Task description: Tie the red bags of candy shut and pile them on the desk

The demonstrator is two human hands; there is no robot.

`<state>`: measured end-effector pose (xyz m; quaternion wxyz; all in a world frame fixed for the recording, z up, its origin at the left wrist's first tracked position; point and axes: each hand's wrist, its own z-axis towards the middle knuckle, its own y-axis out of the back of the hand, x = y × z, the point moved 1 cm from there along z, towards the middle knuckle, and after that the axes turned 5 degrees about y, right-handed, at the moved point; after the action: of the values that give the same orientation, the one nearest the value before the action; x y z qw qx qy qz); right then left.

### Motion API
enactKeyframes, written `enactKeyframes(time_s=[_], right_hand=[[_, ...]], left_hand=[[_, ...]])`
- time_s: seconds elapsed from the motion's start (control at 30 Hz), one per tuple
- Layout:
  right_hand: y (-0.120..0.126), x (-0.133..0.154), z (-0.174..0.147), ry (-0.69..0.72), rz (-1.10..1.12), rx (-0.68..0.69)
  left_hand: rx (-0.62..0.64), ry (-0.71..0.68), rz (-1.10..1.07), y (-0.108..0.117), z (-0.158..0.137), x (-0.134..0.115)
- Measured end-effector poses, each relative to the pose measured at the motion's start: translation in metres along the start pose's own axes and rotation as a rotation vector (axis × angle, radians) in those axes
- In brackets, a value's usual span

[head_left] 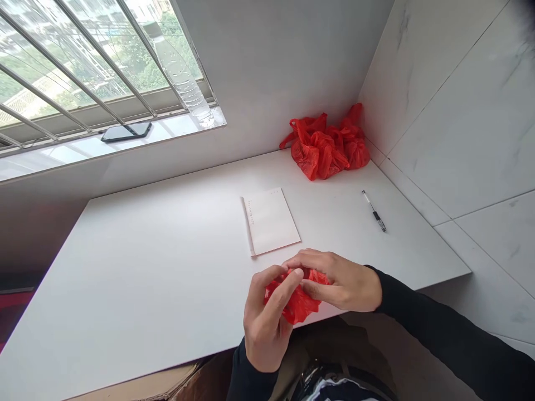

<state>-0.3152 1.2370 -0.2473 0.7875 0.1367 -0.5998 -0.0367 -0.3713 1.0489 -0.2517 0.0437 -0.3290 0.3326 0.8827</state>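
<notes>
A crumpled red plastic bag [301, 303] is held between both hands, just above the table's front edge. My left hand [267, 320] is closed round its left side, thumb and fingers pressed on it. From the right, my right hand [334, 278] grips the same bag between thumb and fingers, its fingertips near those of my left hand. Parts of the bag are hidden behind the fingers. Just beyond the hands, a pale notepad [271, 223] lies flat on the white table [159, 262].
More crumpled red plastic bags [326, 145] lie in the back right corner. A pen [374, 211] rests at the table's right side. On the window sill are a phone [126, 131] and an upright clear bottle [186, 83]. Cardboard [142, 384] shows below the front edge.
</notes>
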Motion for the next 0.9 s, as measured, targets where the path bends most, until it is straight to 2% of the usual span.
enactKeyframes(time_s=[0.1,0.2,0.33,0.53,0.63,0.73,0.83,0.9], right_hand=[[-0.002,-0.002,0.001,0.013,-0.029,-0.067],[-0.001,0.001,0.001,0.027,0.060,-0.163],[-0.002,0.010,0.000,0.004,0.140,-0.228],[0.000,0.010,-0.009,-0.021,-0.001,-0.319],[-0.003,0.004,-0.016,-0.070,-0.017,-0.355],[-0.011,0.003,-0.018,-0.100,-0.078,-0.325],[-0.016,0.005,-0.019,-0.120,-0.141,-0.296],[-0.012,0.005,-0.023,-0.138,-0.167,-0.369]], left_hand=[[0.004,0.037,0.037,0.000,-0.002,0.001],[0.001,0.084,0.061,-0.002,-0.003,0.002],[-0.016,0.087,0.057,-0.007,-0.005,0.002],[-0.049,0.158,0.032,-0.007,-0.009,0.004],[-0.057,0.256,-0.045,-0.006,-0.011,0.003],[-0.054,0.353,-0.106,-0.005,-0.010,0.001],[-0.013,0.332,-0.124,-0.002,-0.008,-0.002],[-0.032,0.321,-0.099,0.004,-0.007,-0.003]])
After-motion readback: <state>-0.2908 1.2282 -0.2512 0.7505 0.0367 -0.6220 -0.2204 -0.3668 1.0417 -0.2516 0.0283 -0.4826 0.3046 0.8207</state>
